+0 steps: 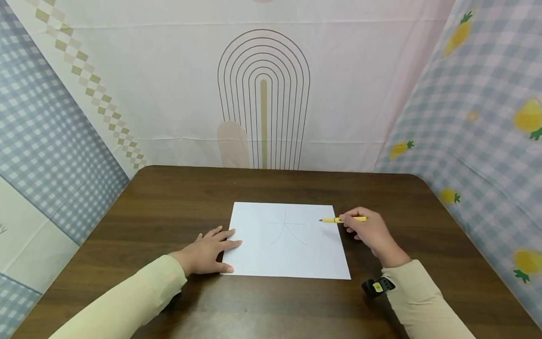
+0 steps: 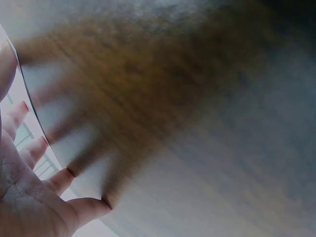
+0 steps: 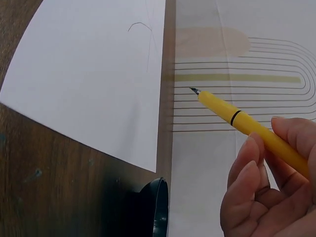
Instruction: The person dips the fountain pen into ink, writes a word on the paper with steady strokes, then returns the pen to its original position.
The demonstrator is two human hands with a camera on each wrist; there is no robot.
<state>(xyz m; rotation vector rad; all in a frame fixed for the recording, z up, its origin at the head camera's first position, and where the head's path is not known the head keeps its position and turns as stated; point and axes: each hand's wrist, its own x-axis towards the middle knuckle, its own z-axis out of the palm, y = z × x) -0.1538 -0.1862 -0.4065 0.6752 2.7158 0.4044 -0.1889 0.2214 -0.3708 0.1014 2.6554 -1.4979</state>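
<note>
A white sheet of paper lies on the brown table, with thin pen strokes on its upper middle forming a character like 大. My left hand rests with spread fingers on the paper's left edge; the left wrist view shows its palm side and fingertips against the shiny tabletop. Above the paper's right edge, my right hand holds a yellow fountain pen between thumb and fingers. The pen has a bared dark nib aimed left, lifted off the sheet. My right hand hides its rear end.
The wood-grain table has rounded far corners. Behind it hangs a white cloth with arch lines, flanked by blue checked cloth. A black band with a small device sits at my right wrist.
</note>
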